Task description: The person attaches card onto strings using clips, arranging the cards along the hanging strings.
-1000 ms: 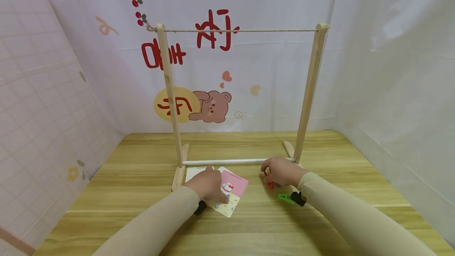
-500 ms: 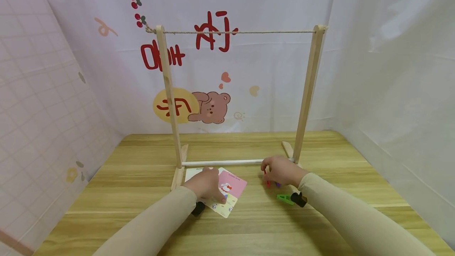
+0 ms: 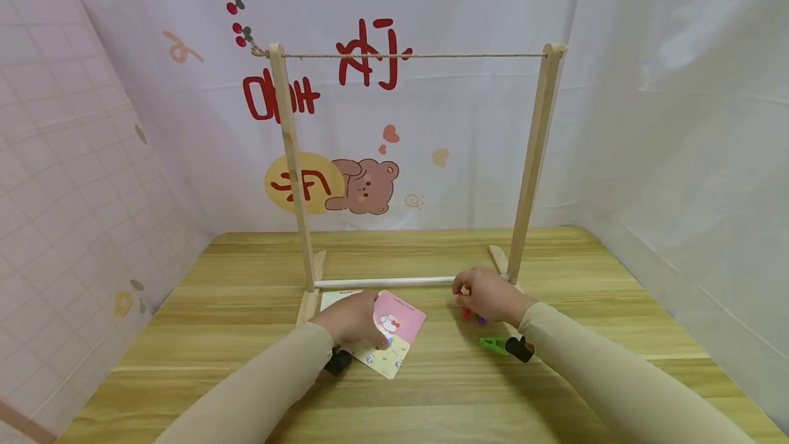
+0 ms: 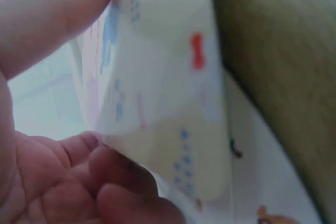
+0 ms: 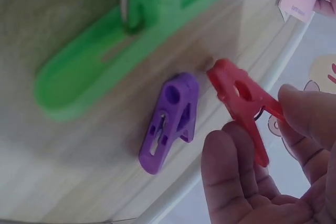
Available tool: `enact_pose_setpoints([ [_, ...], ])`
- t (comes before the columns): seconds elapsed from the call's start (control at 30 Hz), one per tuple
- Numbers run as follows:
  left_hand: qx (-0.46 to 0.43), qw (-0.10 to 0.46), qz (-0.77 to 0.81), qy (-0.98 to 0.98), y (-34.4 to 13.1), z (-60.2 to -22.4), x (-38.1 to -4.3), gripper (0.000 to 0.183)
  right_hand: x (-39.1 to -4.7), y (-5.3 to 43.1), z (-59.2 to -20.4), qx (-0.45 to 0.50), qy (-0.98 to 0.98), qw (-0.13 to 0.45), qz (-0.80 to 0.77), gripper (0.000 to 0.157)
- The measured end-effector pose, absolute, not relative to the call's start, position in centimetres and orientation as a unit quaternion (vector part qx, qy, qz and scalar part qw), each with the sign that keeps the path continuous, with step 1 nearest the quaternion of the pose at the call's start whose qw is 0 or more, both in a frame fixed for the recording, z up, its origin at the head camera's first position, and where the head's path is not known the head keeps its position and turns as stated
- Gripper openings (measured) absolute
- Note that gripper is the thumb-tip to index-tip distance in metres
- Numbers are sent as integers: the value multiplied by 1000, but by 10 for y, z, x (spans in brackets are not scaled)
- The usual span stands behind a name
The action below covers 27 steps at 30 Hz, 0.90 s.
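Note:
My left hand (image 3: 353, 321) pinches a pink and yellow card (image 3: 403, 316) printed with a rabbit. In the left wrist view the card (image 4: 168, 103) stands tilted between thumb and fingers. A white card (image 3: 335, 299) lies beneath, partly hidden by that hand. Over at the right, my right hand (image 3: 487, 295) holds a red clothespin (image 5: 239, 95) by its handles, between thumb and fingers, its jaw end close to the tabletop. Beside it lies a purple clothespin (image 5: 170, 121). A green clothespin (image 5: 152, 40) lies nearer the wrist.
A wooden frame with a left post (image 3: 294, 170) and a right post (image 3: 533, 170) stands behind the hands. Twine (image 3: 413, 56) runs across its top, and a white rod (image 3: 388, 283) joins the posts low down. Printed cloth (image 3: 468, 115) hangs beyond the wooden table (image 3: 407, 410).
My left hand has drawn slightly left, and the pink and yellow card has shifted a little with it. The right hand has stayed nearly in place at the red clothespin.

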<state>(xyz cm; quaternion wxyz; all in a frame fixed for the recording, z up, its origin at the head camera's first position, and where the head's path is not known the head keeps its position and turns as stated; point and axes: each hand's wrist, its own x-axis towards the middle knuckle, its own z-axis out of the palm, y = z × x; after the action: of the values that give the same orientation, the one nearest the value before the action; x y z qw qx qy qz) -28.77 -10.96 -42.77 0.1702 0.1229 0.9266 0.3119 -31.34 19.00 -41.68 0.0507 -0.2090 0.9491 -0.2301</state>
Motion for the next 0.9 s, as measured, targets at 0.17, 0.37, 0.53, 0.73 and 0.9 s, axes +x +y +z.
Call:
enact_pose_setpoints([
  [0.17,129,146,304,932,-115,-424,-291,52,-312,191,-415,-194,953,50,-228,9],
  [0.37,115,111,361,919,-119,-419,-296,13,-313,193,-412,-182,951,49,-245,31],
  [0.53,93,75,438,891,-123,-414,-299,11,-316,195,-410,-187,948,15,-259,39],
  [0.73,75,12,517,853,-130,-405,-305,16,-319,195,-398,-198,930,-19,-308,38],
  [0.9,67,-40,568,819,-134,-394,-312,21,-322,195,-381,-174,924,-29,-338,38],
])
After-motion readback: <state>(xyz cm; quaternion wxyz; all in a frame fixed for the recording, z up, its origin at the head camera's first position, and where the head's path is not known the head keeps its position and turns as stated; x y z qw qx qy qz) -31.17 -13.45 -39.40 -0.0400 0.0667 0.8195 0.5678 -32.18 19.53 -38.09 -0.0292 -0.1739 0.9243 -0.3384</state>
